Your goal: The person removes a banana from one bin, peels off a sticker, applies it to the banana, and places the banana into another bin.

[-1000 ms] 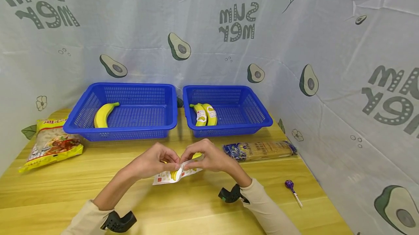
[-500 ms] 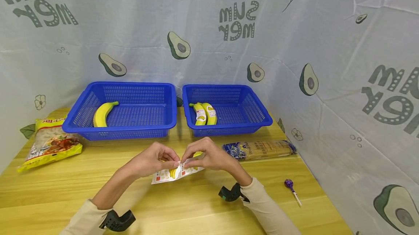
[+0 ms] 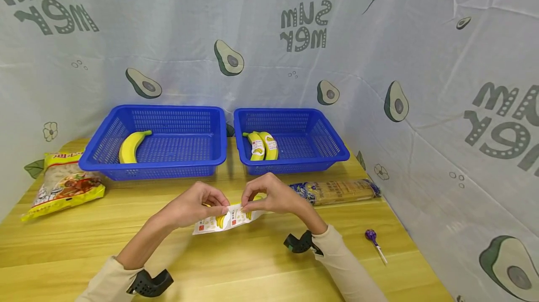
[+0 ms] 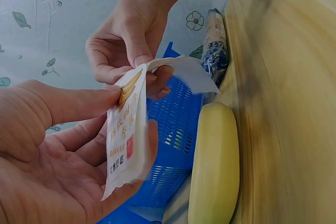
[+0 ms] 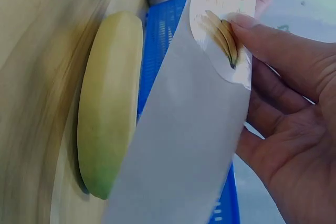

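Observation:
Between both hands stretches a strip of white banana stickers [image 3: 211, 225], printed with yellow bananas and small text. My left hand [image 3: 194, 206] pinches its left part between thumb and fingers. The right hand [image 3: 273, 195] pinches the strip farther right, thumb on the printed side. In the right wrist view, one banana sticker [image 5: 218, 30] sits on the pale backing paper [image 5: 181, 129], its lower edge possibly lifted; I cannot tell how far. A loose yellow banana [image 4: 214, 166] lies on the table just beyond the hands, mostly hidden by them in the head view.
A left blue basket [image 3: 153, 167] holds one banana [image 3: 131, 147]. The right blue basket [image 3: 294, 167] holds two stickered bananas [image 3: 264, 146]. Around them lie a yellow food bag [image 3: 67, 185], a noodle packet [image 3: 341, 191] and a purple lollipop [image 3: 371, 236]. A printed curtain [image 3: 269, 77] stands behind.
My right hand has shifted a little to the right, so the fingertips of the two hands are farther apart. The strip is spread flatter between them. The left hand has barely moved.

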### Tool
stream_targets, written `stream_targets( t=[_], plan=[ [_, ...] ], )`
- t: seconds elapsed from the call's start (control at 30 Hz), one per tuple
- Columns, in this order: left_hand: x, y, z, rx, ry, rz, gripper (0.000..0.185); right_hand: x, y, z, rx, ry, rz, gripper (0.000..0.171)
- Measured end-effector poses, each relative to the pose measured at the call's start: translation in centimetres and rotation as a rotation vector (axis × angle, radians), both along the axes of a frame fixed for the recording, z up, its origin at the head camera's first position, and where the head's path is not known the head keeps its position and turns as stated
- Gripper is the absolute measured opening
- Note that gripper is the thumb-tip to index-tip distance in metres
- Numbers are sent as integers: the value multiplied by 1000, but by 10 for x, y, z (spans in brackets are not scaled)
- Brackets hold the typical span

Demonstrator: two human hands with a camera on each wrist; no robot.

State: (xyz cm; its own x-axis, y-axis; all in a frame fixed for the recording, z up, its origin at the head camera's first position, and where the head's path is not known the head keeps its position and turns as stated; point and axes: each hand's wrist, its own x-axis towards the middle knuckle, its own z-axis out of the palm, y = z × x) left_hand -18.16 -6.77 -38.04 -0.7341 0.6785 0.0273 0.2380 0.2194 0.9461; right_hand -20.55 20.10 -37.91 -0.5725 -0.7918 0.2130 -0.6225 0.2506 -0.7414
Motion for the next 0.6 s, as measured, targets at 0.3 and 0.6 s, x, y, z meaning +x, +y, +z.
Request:
stream_targets(
  t=[0.3, 0.6],
  plan=[
    [0, 1, -3, 1, 7, 1, 6, -4, 7, 1, 69, -20, -6, 6],
    [-1, 2, -8, -46, 59, 36, 7, -7, 10, 5, 105, -4, 24, 7]
  ],
)
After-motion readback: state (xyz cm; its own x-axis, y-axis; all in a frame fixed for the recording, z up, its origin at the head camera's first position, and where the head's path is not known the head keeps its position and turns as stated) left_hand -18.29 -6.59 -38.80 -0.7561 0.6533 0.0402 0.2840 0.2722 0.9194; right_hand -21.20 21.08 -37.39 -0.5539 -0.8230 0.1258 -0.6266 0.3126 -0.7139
